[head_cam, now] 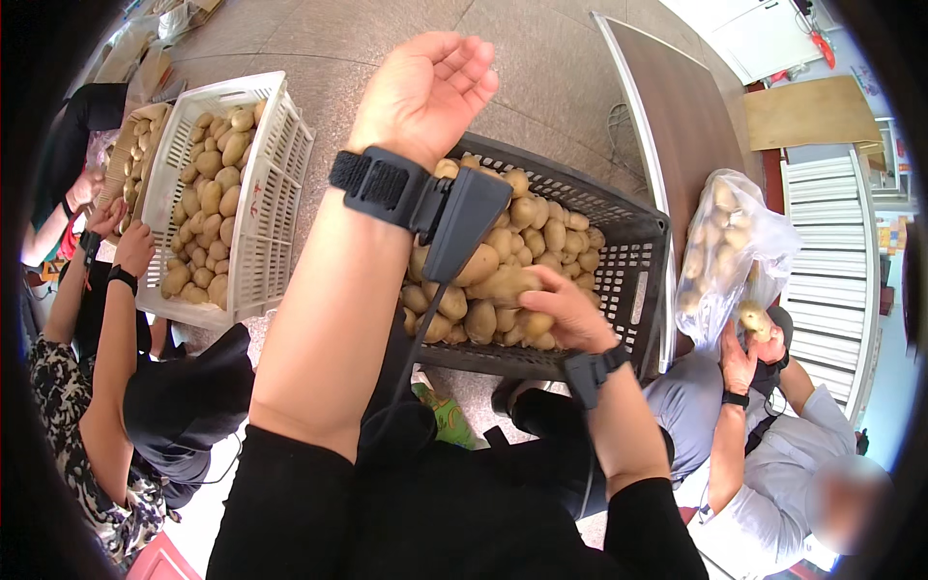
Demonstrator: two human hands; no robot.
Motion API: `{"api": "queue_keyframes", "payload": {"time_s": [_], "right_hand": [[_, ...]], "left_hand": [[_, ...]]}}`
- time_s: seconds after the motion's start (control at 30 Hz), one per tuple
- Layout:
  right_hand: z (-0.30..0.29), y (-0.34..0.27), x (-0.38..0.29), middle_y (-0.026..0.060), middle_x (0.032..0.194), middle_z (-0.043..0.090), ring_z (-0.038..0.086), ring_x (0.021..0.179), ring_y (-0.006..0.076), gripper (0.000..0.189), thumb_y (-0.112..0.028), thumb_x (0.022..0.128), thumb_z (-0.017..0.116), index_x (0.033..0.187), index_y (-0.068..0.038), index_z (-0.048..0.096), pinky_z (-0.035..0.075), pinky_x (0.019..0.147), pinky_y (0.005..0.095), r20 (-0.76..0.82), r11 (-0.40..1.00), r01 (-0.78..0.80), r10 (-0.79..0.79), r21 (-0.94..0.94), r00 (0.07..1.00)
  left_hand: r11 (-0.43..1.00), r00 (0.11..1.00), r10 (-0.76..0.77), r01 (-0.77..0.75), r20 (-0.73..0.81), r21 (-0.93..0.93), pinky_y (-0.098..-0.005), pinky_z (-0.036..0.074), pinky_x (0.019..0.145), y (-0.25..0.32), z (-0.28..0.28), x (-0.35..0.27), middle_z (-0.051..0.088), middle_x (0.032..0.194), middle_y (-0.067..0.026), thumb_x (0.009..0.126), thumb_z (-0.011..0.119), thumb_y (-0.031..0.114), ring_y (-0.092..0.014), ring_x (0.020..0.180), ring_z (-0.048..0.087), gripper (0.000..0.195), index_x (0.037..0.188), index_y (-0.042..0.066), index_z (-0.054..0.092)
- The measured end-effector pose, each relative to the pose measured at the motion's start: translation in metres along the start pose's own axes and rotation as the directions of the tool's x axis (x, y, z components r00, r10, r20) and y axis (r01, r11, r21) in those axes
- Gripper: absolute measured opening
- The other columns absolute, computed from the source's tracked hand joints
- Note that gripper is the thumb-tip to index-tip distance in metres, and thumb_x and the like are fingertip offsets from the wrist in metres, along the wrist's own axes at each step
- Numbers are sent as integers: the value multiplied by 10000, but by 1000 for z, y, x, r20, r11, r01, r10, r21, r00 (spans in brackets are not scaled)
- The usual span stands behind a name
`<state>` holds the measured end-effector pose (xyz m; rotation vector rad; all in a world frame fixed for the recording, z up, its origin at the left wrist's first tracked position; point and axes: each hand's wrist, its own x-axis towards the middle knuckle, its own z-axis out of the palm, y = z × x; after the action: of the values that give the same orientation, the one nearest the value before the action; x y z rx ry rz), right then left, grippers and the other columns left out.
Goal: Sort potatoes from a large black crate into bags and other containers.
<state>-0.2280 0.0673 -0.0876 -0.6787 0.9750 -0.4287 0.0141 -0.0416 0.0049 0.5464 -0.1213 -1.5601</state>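
Observation:
A black plastic crate (656, 275) full of potatoes (554, 235) stands on the floor before me. My left hand (428, 90) is raised above the crate's far left corner, palm turned up and fingers loosely curled, with nothing in it. A black device is strapped to that wrist and hides part of the crate. Low in the crate, my right hand (569, 308) has its fingers on a long potato (502, 284) lying on top of the heap; whether it lifts the potato cannot be told. A similar device sits on my right wrist.
A white plastic crate of potatoes (268, 210) stands at left, beside a cardboard box (116, 163) where other people's hands work. At right, a brown board (674, 109) borders my crate, near a clear plastic bag of potatoes (714, 250). A person there holds a potato (754, 319).

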Motion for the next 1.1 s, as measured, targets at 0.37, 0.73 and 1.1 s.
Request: {"api": "queue_keyframes", "payload": {"time_s": [0.37, 0.73, 1.1], "right_hand": [[54, 60, 12, 20, 968, 562, 580, 716, 143, 325, -238, 808, 590, 1089, -125, 472, 431, 449, 261, -230, 955, 116, -53, 274, 972], [41, 106, 17, 22, 923, 583, 551, 721, 86, 375, -157, 735, 676, 1060, -41, 529, 441, 605, 208, -349, 942, 179, -275, -285, 896], [14, 117, 20, 32, 970, 554, 509, 886, 117, 460, -61, 677, 654, 1108, -38, 495, 430, 762, 253, -188, 897, 355, -409, -264, 893]], "left_hand": [[998, 998, 3, -6, -56, -69, -323, 462, 674, 23, -13, -15, 530, 852, -137, 844, 455, 38, -204, 761, 529, 118, 912, -58, 443], [1000, 996, -21, 22, -90, 14, -323, 458, 666, 21, -28, -25, 538, 856, -115, 823, 489, 39, -192, 743, 541, 124, 921, -33, 464], [915, 998, -61, 68, -31, 397, -289, 449, 658, 7, -51, -30, 576, 808, -67, 844, 478, 115, -156, 748, 551, 90, 867, 38, 519]]}}
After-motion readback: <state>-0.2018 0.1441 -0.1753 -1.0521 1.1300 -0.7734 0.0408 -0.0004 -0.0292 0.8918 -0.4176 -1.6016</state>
